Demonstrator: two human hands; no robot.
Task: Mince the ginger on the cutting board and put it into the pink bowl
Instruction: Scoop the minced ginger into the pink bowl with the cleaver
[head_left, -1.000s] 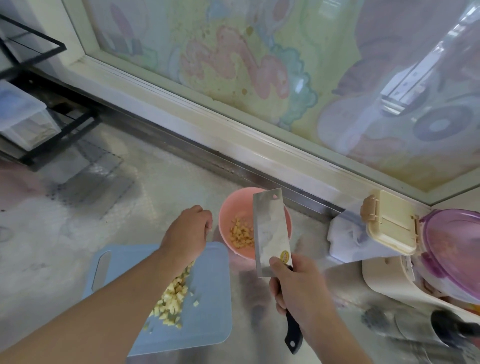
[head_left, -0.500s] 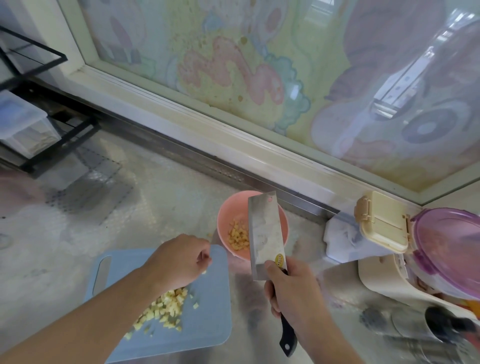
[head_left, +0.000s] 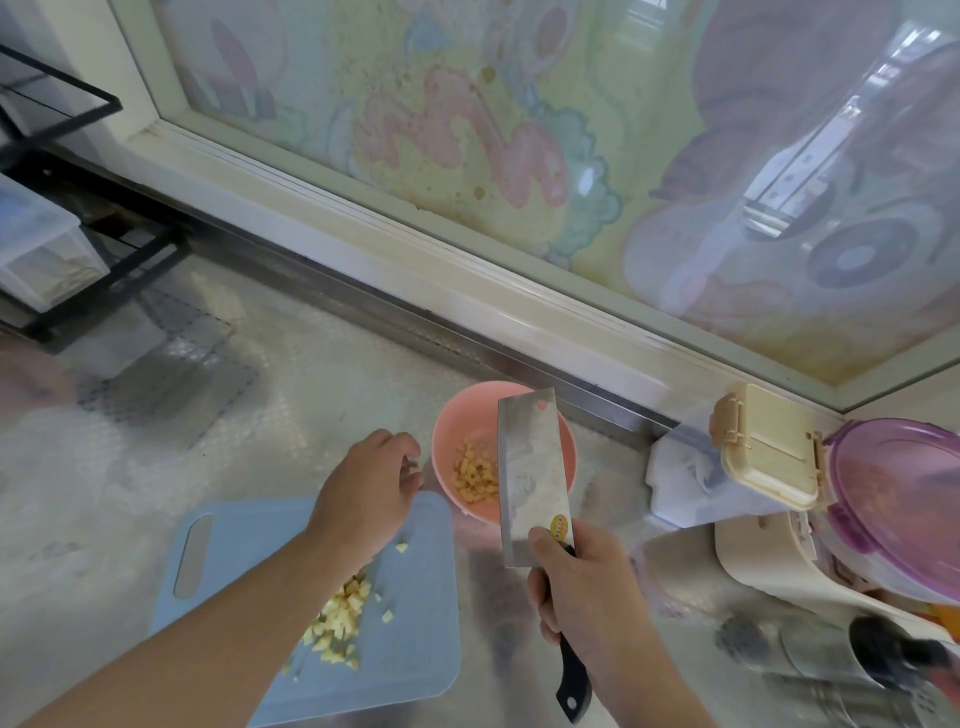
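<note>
Diced ginger lies in a pile on the blue cutting board, partly hidden by my left forearm. The pink bowl stands just beyond the board's far right corner and holds more ginger bits. My left hand hovers over the board's far edge, beside the bowl's left rim. Its fingers are curled and bunched around a pinch of ginger that is mostly hidden. My right hand grips the black handle of a cleaver, whose blade lies flat above the bowl's right half.
A cream lidded box, a white bag and a purple-lidded container crowd the right. A dark bottle lies at lower right. A black rack with a clear box stands far left. A window ledge runs behind.
My left hand dropped from beside the bowl onto the ginger pile, then rose back toward the bowl's left rim. The cleaver has stayed over the bowl.
</note>
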